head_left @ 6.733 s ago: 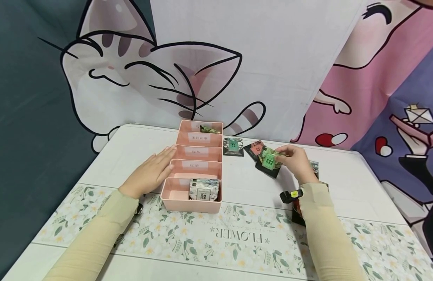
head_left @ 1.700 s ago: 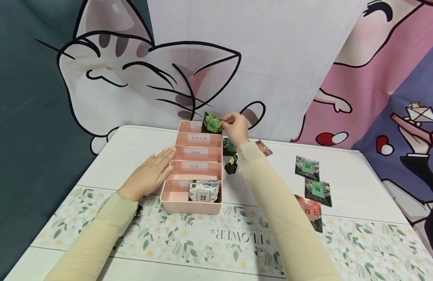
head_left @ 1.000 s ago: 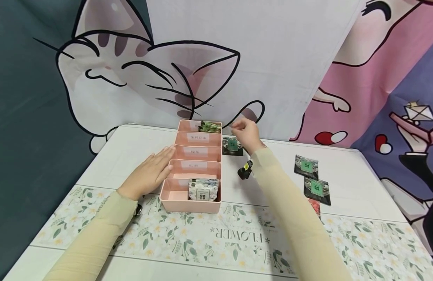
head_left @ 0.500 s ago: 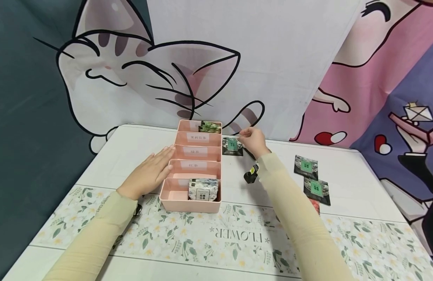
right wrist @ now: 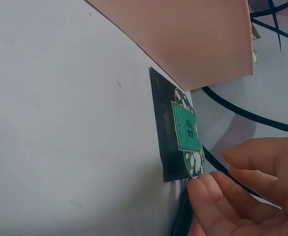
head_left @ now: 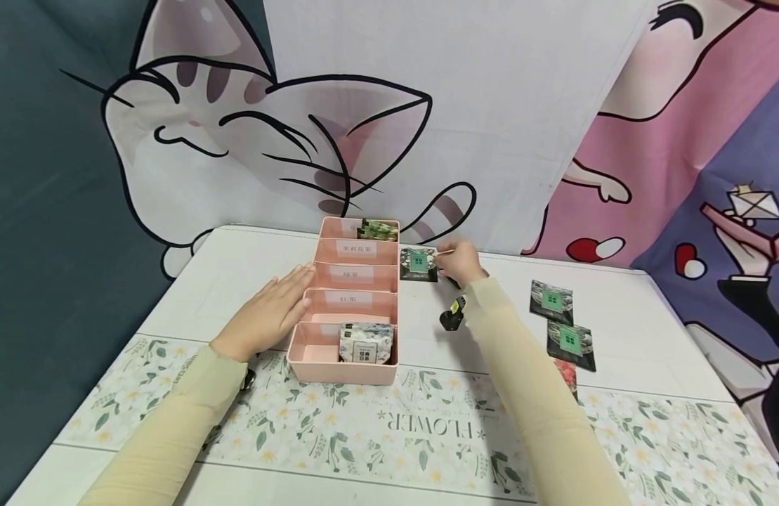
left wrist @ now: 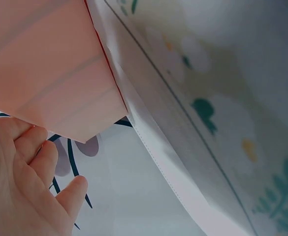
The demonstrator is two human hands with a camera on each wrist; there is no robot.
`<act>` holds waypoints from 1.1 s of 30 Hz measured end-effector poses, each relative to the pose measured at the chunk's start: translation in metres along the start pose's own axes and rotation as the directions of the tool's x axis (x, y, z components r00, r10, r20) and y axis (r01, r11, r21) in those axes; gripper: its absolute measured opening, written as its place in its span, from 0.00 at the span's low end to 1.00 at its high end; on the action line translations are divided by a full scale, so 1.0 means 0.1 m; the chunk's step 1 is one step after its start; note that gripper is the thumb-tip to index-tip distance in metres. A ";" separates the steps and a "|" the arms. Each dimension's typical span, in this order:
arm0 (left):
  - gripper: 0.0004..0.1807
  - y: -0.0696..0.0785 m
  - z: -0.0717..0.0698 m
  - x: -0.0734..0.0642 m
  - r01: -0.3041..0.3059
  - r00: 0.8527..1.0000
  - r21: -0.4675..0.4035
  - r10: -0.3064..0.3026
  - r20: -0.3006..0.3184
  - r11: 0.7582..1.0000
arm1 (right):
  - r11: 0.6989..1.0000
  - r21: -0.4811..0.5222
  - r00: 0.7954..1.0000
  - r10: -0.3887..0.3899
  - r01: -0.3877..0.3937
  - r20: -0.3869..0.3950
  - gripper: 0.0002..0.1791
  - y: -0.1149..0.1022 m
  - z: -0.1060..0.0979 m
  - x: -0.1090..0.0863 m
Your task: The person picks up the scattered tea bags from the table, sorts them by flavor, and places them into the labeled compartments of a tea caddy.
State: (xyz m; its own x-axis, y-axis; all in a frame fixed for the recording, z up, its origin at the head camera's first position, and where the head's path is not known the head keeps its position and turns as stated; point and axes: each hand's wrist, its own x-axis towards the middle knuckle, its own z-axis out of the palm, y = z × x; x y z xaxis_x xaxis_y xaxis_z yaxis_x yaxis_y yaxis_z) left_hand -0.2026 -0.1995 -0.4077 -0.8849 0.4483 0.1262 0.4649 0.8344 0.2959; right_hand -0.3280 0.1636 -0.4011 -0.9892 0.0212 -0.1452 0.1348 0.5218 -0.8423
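A pink divided box point(head_left: 343, 373) with labelled compartments stands on the table. My left hand point(head_left: 265, 316) lies against its left side, fingers stretched out; the left wrist view shows those fingers point(left wrist: 46, 157) at the box wall. Beside the box's far right side lies a tea sachet with a green label point(head_left: 418, 261). My right hand point(head_left: 461, 263) is at that sachet's right edge. In the right wrist view its fingertips point(right wrist: 198, 189) reach the sachet's corner, with the thumb apart from them. Another dark sachet point(right wrist: 182, 212), showing a bit of red, lies partly hidden under this hand.
Green sachets point(head_left: 378, 230) stand in the farthest compartment and white-grey sachets point(head_left: 367, 343) in the nearest. To the right lie two dark sachets with green labels point(head_left: 551, 298) and a red one point(head_left: 567, 374), partly behind the right sleeve. A printed cloth point(head_left: 522, 140) hangs behind the table.
My right hand took a green sachet from the table's right part, put it in the farthest compartment and let go. It then moved down to the sachet beside the box. The left hand stayed.
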 end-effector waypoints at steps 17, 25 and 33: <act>0.34 -0.01 0.01 0.00 -0.004 1.000 0.005 0.004 -0.006 1.000 | 0.993 -0.009 0.991 0.120 -0.120 0.051 0.24 0.02 0.08 0.10; 0.34 -0.01 0.01 0.00 -0.004 1.000 0.002 0.004 -0.008 1.000 | 0.991 0.027 0.989 0.133 -0.135 0.058 0.22 -0.01 0.10 0.10; 0.34 0.00 0.00 0.00 0.005 1.000 -0.007 -0.005 0.001 1.000 | 0.978 0.126 0.986 0.158 -0.164 0.054 0.25 -0.01 0.11 0.08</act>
State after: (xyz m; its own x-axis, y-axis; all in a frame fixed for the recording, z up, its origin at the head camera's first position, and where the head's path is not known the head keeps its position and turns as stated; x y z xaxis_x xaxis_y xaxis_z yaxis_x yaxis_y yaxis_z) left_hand -0.2025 -0.1994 -0.4077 -0.8874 0.4441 0.1234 0.4599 0.8346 0.3032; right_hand -0.3355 0.1536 -0.4069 -0.9509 0.0575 -0.3040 0.3010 0.3997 -0.8658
